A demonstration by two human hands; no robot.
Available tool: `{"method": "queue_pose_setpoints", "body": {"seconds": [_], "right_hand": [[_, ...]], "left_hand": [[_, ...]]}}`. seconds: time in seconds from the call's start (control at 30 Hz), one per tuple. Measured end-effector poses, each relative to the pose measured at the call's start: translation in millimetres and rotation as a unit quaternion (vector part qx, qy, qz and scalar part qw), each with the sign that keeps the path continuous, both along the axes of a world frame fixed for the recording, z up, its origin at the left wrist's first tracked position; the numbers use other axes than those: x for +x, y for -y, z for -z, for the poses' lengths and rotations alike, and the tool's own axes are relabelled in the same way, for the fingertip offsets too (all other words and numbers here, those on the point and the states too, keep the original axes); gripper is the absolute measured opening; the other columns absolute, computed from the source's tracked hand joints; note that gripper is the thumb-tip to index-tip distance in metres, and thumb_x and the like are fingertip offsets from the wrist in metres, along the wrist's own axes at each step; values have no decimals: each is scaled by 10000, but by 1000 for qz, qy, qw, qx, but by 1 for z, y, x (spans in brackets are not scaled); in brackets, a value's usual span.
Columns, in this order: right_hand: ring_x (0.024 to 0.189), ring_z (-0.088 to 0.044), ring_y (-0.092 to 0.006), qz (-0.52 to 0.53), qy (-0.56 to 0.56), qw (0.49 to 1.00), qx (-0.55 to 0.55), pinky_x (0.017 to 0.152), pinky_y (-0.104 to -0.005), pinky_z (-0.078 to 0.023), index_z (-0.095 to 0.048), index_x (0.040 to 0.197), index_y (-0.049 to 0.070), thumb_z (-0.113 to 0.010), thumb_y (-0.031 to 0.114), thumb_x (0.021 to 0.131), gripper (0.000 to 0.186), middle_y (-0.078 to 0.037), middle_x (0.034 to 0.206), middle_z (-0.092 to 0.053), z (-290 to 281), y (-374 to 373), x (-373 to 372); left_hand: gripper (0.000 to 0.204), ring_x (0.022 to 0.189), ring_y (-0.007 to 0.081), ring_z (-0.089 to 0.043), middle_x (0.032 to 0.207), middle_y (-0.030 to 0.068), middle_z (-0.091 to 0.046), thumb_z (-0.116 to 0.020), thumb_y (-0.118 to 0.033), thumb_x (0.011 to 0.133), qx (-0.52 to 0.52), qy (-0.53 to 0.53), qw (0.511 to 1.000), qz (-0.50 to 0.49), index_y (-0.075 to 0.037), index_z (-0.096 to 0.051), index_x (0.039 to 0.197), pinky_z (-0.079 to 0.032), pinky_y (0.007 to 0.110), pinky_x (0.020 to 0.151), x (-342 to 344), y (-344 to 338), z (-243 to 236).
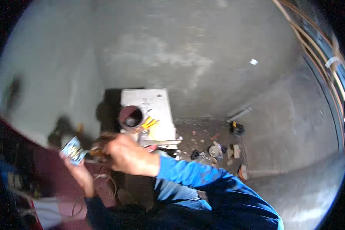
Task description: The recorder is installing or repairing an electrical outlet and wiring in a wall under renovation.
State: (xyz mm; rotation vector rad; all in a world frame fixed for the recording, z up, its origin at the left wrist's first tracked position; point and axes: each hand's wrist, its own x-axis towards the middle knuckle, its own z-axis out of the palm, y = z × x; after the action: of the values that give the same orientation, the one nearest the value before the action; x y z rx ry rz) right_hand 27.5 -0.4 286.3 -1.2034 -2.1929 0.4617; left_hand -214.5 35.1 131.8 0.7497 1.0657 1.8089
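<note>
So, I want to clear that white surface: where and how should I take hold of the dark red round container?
Probably by the rim of the dark red container, from the left: its round open top faces up, and a yellow tool lies close on its right.

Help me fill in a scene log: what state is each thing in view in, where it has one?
Left hand: closed on the blue piece
Blue piece: held up, tilted
Right hand: closed on the tool
Tool: pointed toward the blue piece; contact too blurred to tell
Pot: upright, open-topped, something inside
Yellow handles: lying down, spread apart
Debris: scattered on the floor
</note>
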Motion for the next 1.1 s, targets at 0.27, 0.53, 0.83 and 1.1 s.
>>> {"method": "queue_pose_setpoints", "body": {"seconds": [0.27,0.53,0.83,1.1], "right_hand": [[683,-676,-424,78,31,995,-62,620,-494,-540,-678,762,-36,-656,169,831,217,-253,672,-640,-10,18,9],[683,-660,-435,33,-105,987,116,622,-485,-537,-599,1135,-16,-685,196,814,394,-225,654,-629,-2,15,3],[697,-667,-427,52,35,996,-56,647,-485,-545,-679,836,-25,-651,227,852,254,-232,669,-640,-3,-6,-4],[786,-667,-420,-65,-31,997,23,698,-474,-539,-620,1153,19,-745,122,715,467,-213,830,-676,7,-36,-10]], "left_hand": [[679,1382,268,-385,1542,101,-356,-366,-527,1031,-51,18,998,-41,-125,-240,1564,-259,513,1138,43,-4,-46],[655,1414,281,-345,1562,104,-324,-348,-517,1038,-62,-12,995,-71,-143,-239,1565,-240,514,1150,49,6,-60],[666,1408,301,-360,1556,121,-335,-351,-506,1039,-70,-19,994,-84,-124,-212,1566,-264,484,1152,40,2,-53],[535,1300,279,-495,1431,105,-486,-409,-444,1035,-17,18,999,-29,-118,-379,1459,-438,451,1043,4,2,-22]]}}
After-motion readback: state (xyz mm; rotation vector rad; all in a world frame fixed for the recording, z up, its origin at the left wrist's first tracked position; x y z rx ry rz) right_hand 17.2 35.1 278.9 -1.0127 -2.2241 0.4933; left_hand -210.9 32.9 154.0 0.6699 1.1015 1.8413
